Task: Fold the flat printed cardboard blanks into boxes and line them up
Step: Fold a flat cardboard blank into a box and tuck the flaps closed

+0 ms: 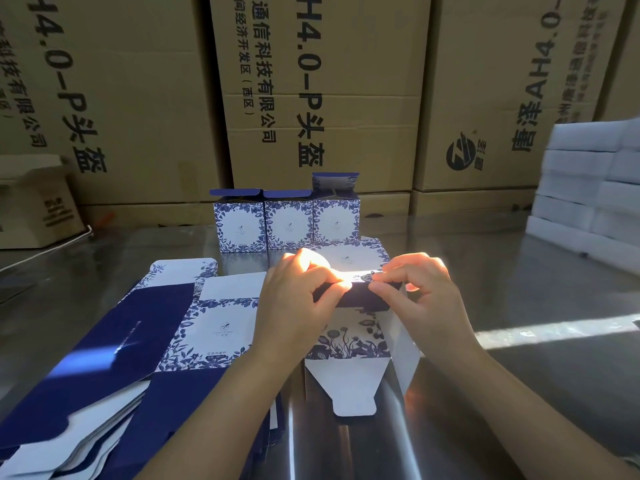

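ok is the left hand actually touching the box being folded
Touching. The head view shows the left hand pinching the dark blue flap of the half-folded box, with the right hand pinching the same flap from the other side.

From my remote seat the table [519, 306] reads as bare metal, smooth and glossy enough to mirror the sunlight and the things standing on it. The flat blanks [145, 323], the folded boxes [287, 223] and the half-folded box [349, 341] are thin printed card, smooth with a faint sheen on the dark blue faces and matt white on the unprinted side. Behind them I see cartons [346, 98] of brown corrugated cardboard, dull and matt, and white foam blocks [588, 188] with a soft matt face.
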`<action>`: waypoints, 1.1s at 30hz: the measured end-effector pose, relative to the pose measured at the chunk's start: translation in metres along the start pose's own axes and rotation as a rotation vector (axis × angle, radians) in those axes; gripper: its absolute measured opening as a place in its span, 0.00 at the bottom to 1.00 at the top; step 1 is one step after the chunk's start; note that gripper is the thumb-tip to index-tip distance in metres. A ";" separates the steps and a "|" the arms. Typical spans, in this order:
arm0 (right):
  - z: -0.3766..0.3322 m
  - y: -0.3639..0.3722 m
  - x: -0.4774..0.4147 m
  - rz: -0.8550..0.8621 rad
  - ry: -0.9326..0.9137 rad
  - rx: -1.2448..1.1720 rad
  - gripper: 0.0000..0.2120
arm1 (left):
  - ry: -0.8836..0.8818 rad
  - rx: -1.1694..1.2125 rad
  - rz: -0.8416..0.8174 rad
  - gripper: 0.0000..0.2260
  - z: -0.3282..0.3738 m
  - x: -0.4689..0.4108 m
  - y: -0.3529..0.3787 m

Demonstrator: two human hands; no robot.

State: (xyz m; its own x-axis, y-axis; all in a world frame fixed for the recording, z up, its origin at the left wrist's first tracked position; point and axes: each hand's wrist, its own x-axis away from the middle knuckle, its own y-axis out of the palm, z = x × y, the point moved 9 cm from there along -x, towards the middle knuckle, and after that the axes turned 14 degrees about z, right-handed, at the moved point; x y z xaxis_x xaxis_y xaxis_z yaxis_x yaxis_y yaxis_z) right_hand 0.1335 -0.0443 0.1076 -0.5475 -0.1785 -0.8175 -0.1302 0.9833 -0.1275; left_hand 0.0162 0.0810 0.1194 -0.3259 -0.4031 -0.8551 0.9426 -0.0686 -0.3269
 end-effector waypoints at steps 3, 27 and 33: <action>0.001 0.000 -0.001 0.000 0.010 -0.012 0.11 | -0.019 0.064 -0.011 0.05 -0.004 -0.003 -0.003; 0.090 0.026 0.031 -0.234 0.833 0.052 0.17 | -0.259 0.070 0.061 0.09 -0.051 -0.005 -0.006; 0.073 0.040 0.039 -0.294 0.883 -0.233 0.13 | -0.713 0.453 0.006 0.13 -0.076 0.003 0.009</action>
State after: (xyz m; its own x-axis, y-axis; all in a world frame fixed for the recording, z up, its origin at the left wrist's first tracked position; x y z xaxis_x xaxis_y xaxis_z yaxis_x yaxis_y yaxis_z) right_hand 0.1675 -0.0094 0.0299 -0.8798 -0.4737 -0.0402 -0.4706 0.8798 -0.0672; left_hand 0.0179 0.1481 0.0837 -0.3401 -0.8738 -0.3475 0.9320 -0.3625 -0.0005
